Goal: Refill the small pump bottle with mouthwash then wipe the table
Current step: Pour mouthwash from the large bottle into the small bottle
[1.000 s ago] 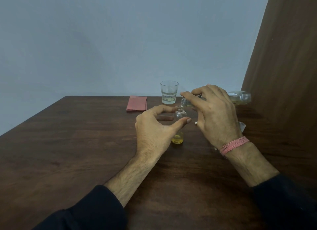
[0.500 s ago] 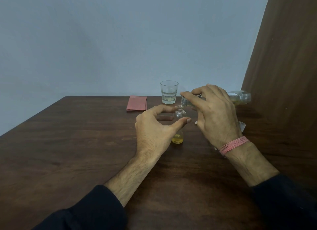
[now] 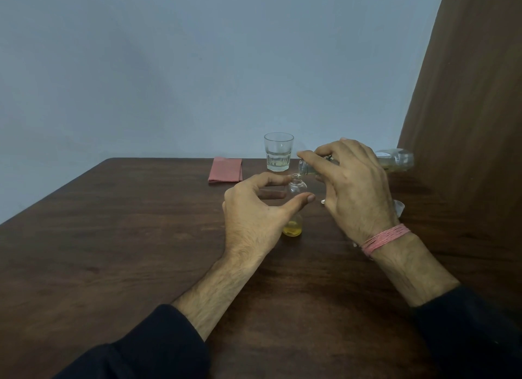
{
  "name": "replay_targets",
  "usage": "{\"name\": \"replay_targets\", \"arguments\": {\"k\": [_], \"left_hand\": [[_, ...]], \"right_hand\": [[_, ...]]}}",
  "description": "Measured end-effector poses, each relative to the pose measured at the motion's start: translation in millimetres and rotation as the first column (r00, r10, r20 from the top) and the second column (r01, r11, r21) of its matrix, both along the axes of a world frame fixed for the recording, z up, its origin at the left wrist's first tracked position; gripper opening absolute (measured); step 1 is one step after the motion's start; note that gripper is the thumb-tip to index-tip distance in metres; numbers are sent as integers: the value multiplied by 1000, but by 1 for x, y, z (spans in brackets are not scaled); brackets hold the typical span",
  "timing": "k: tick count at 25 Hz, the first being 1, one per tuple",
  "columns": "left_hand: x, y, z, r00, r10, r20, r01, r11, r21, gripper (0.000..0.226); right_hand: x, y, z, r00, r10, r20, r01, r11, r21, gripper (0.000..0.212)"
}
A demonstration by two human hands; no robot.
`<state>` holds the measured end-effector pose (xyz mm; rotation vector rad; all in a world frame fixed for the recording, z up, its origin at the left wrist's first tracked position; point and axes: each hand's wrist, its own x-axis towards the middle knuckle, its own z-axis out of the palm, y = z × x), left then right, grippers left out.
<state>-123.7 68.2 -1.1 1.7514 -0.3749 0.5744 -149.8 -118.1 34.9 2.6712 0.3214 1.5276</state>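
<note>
The small clear bottle (image 3: 293,226) stands uncapped on the dark wooden table (image 3: 113,251), with a little yellow liquid at its bottom. My left hand (image 3: 254,212) curls around it, thumb and fingers on its sides. My right hand (image 3: 350,186) holds the larger clear mouthwash bottle (image 3: 395,160) tipped nearly level, its open mouth just above the small bottle's neck. A folded pink cloth (image 3: 226,169) lies at the table's back edge. A small white object (image 3: 399,208), maybe the pump cap, shows partly behind my right hand.
A glass tumbler (image 3: 278,155) with some clear liquid stands at the back of the table beside the cloth. A brown wooden panel (image 3: 474,124) rises along the table's right side. A pale blue wall is behind.
</note>
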Motion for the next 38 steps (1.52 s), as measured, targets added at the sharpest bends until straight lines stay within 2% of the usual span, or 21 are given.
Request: {"name": "replay_targets", "arguments": {"k": [38], "left_hand": [[3,0,0,1000,4,16,-4,1000,15,49]], "right_hand": [[-3,2,3,1000,-7,-23,7,1000,5,69]]}}
